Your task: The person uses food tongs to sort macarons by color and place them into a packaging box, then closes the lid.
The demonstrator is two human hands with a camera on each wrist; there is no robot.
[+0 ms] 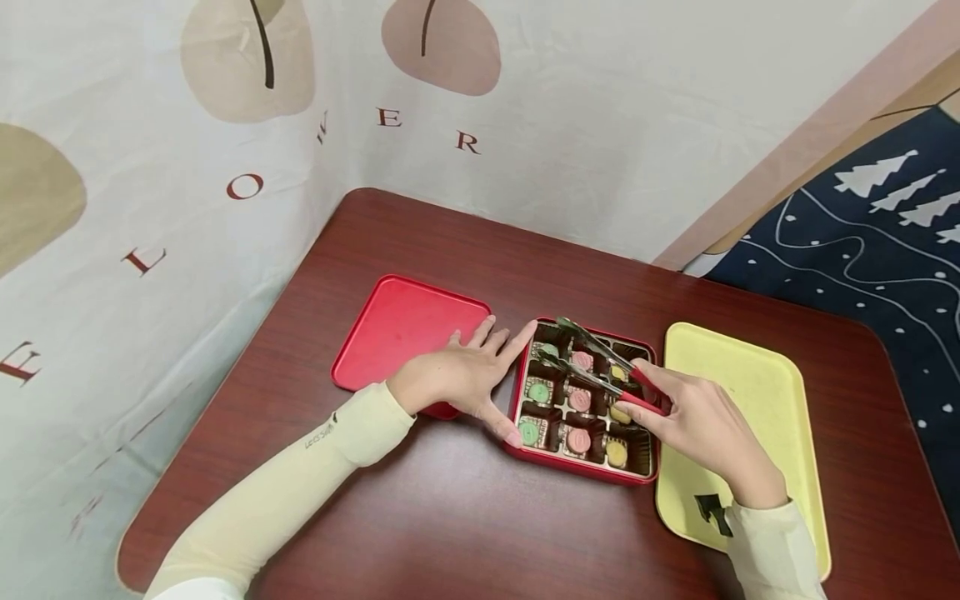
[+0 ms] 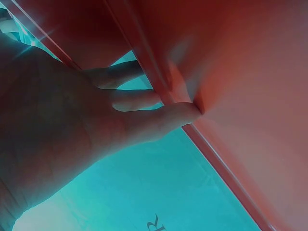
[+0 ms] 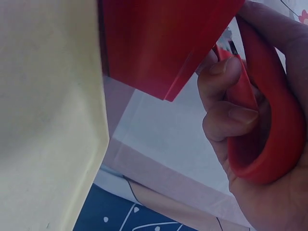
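Observation:
A red square box (image 1: pixel 581 468) stands on the table, its gold and dark divided insert holding wrapped sweets: green (image 1: pixel 538 392), pink (image 1: pixel 579 399) and yellow (image 1: pixel 617 452). My left hand (image 1: pixel 467 379) is spread along the box's left side, thumb and forefinger touching its rim. In my right hand (image 1: pixel 712 429) I grip red-handled metal tongs (image 1: pixel 596 382); the right wrist view shows fingers curled round the red handle (image 3: pixel 288 125). The tongs' tips are apart over the upper left compartments, around a green sweet there. Whether they touch it, I cannot tell.
A red lid (image 1: pixel 412 321) lies left of the box, partly under my left hand. To the right is a yellow tray (image 1: pixel 765 433) with small black pieces (image 1: pixel 712 510) near its front. Printed cloth (image 1: pixel 585 150) hangs behind the brown table (image 1: pixel 435 517).

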